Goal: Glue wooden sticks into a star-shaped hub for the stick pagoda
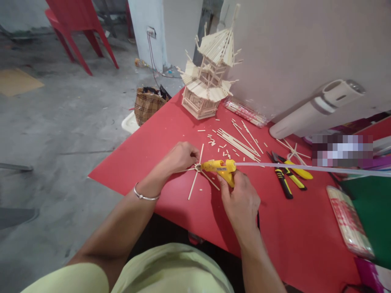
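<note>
Solid red covers the bench (116, 173), and a red chair (75, 20) repeats it at the upper left, against mottled grey floor (85, 110). At the centre, the glue gun (226, 176) is bright yellow, its glue stick (305, 167) milky and translucent. The star of sticks (192, 185) is pale cream, as is the model tower (210, 90) at upper centre. Right of centre, the pliers (284, 184) have yellow-and-black handles. The bag (148, 106) wears brown plaid, the wearer's shirt (174, 270) pale yellow-green, the bracelet (146, 198) silver. The lower-right packet (351, 221) seems printed red and white, though blurred.
</note>
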